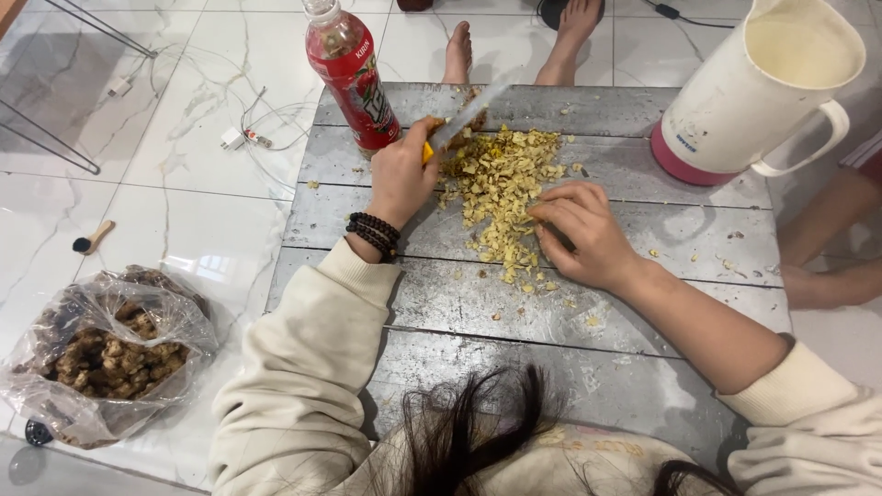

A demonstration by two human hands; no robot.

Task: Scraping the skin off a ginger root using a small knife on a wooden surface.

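Observation:
My left hand (pixel 401 177) grips the yellow handle of a knife (pixel 467 114), whose blade points up and to the right over a heap of chopped yellow ginger pieces (pixel 501 179) on a grey wooden board (pixel 478 312). My right hand (pixel 581 230) rests with curled fingers on the right edge of the heap, fingertips touching the pieces. A dark bead bracelet (pixel 372 232) circles my left wrist.
A red drink bottle (pixel 352 75) stands at the board's far left corner. A cream jug with a pink base (pixel 749 96) stands at the far right. A clear plastic bag of ginger roots (pixel 106 354) lies on the marble floor at left. Another person's bare feet (pixel 514 46) are beyond the board.

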